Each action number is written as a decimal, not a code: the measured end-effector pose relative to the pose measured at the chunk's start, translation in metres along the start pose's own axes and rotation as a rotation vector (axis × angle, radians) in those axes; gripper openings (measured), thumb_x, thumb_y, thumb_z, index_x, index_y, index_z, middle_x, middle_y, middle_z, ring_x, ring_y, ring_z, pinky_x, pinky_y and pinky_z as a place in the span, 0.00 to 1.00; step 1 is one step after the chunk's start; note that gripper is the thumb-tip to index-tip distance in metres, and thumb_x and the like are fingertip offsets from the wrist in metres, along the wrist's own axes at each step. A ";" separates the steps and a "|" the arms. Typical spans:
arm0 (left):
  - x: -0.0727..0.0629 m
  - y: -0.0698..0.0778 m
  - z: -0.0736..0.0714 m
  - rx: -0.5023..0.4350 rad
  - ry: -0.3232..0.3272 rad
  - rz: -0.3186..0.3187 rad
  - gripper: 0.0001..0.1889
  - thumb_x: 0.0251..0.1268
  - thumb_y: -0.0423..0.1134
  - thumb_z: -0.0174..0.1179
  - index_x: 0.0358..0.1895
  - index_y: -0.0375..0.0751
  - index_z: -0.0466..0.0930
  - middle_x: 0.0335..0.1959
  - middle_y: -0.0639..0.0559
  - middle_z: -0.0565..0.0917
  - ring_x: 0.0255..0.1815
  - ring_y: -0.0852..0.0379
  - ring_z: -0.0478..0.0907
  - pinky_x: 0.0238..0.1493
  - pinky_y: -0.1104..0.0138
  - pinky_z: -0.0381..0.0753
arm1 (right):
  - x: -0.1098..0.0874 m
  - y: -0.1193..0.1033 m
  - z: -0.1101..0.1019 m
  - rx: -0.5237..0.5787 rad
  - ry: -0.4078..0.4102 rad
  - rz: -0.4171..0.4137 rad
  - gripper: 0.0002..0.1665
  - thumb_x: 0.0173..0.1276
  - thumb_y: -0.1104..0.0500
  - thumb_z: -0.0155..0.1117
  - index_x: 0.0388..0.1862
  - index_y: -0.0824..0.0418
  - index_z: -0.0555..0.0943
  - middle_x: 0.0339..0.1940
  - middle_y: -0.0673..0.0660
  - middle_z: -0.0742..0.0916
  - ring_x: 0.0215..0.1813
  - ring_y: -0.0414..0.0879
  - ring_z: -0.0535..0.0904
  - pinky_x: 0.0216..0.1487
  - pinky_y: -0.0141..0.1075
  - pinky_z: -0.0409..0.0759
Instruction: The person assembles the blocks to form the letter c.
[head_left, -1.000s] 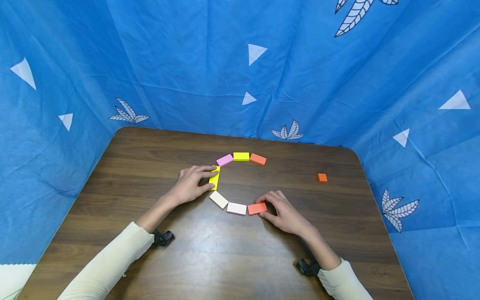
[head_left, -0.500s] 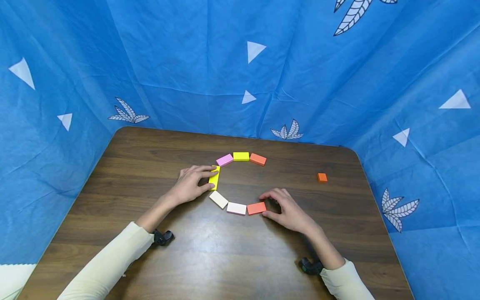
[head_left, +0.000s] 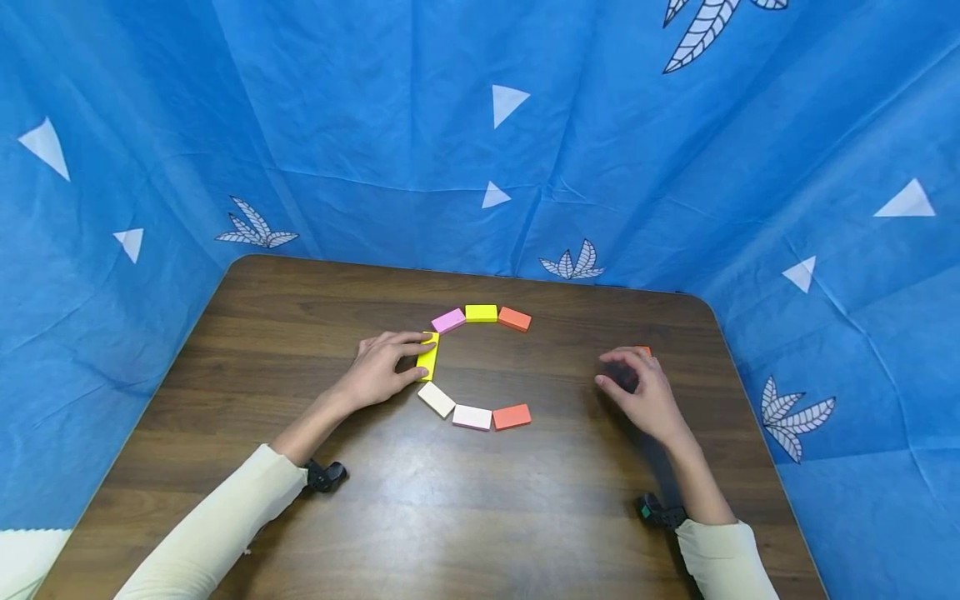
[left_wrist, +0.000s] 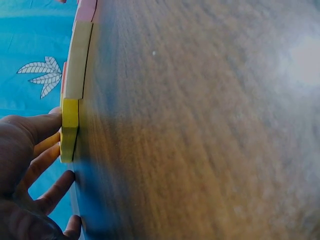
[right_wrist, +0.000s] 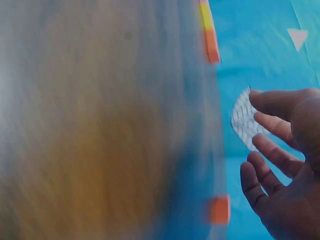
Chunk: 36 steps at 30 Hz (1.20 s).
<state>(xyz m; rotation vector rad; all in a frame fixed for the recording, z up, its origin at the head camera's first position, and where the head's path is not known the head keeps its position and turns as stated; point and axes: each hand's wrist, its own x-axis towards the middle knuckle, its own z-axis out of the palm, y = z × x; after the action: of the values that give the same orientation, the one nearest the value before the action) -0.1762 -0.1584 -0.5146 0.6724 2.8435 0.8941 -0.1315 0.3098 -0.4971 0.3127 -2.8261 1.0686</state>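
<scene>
My left hand [head_left: 386,367] rests on a long yellow block [head_left: 428,357], thumb and fingertips on its top face. In the left wrist view the thumb touches the yellow block [left_wrist: 70,130], and other fingers are partly hidden behind it. My right hand [head_left: 641,392] hovers over the right part of the table, fingers loosely bent and apart, holding nothing. A small orange block [head_left: 642,351] lies just beyond it, mostly covered by the fingers. In the right wrist view this orange block [right_wrist: 220,210] stands apart from the fingertips.
Pink [head_left: 448,320], yellow [head_left: 482,313] and orange-red [head_left: 515,319] blocks curve along the far side. Cream [head_left: 437,400], white [head_left: 472,417] and red [head_left: 512,417] blocks form the near side. A blue curtain [head_left: 450,142] borders the wooden table [head_left: 420,517].
My right hand has let go of the red block and moved right, toward the small orange block. The left hand stays on the yellow block.
</scene>
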 end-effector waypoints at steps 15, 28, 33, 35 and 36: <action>0.000 -0.002 0.000 0.003 -0.003 0.014 0.28 0.74 0.49 0.71 0.74 0.51 0.81 0.78 0.55 0.78 0.79 0.41 0.72 0.70 0.34 0.58 | 0.015 0.050 -0.028 -0.095 0.079 0.244 0.31 0.78 0.54 0.71 0.69 0.72 0.75 0.63 0.75 0.77 0.57 0.68 0.78 0.59 0.61 0.76; 0.001 -0.002 -0.001 0.007 -0.003 0.003 0.27 0.74 0.49 0.71 0.74 0.51 0.82 0.78 0.56 0.78 0.79 0.42 0.73 0.70 0.34 0.59 | 0.020 0.055 -0.026 -0.165 0.067 0.273 0.26 0.77 0.56 0.70 0.65 0.70 0.78 0.54 0.71 0.82 0.51 0.62 0.80 0.50 0.46 0.74; 0.001 0.000 -0.002 0.007 -0.006 -0.002 0.27 0.74 0.49 0.70 0.74 0.51 0.81 0.78 0.56 0.78 0.79 0.42 0.72 0.71 0.33 0.58 | 0.019 0.055 -0.026 -0.164 0.070 0.284 0.26 0.78 0.55 0.70 0.65 0.70 0.78 0.55 0.70 0.82 0.52 0.62 0.81 0.51 0.48 0.75; 0.001 0.000 -0.002 0.009 -0.007 -0.003 0.27 0.74 0.49 0.70 0.74 0.51 0.81 0.78 0.56 0.78 0.79 0.42 0.72 0.71 0.33 0.58 | 0.019 0.054 -0.026 -0.162 0.074 0.287 0.26 0.78 0.55 0.70 0.65 0.70 0.79 0.55 0.70 0.83 0.52 0.62 0.81 0.52 0.49 0.76; 0.001 0.000 -0.002 0.009 -0.008 -0.004 0.27 0.74 0.49 0.70 0.74 0.51 0.81 0.79 0.56 0.78 0.79 0.42 0.72 0.71 0.33 0.58 | 0.019 0.053 -0.026 -0.161 0.075 0.287 0.25 0.78 0.55 0.70 0.65 0.69 0.79 0.55 0.70 0.83 0.52 0.62 0.81 0.52 0.49 0.76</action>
<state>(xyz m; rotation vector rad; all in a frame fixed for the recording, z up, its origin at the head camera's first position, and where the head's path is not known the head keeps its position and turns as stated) -0.1774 -0.1590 -0.5129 0.6700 2.8431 0.8762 -0.1611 0.3634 -0.5086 -0.1482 -2.9244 0.8657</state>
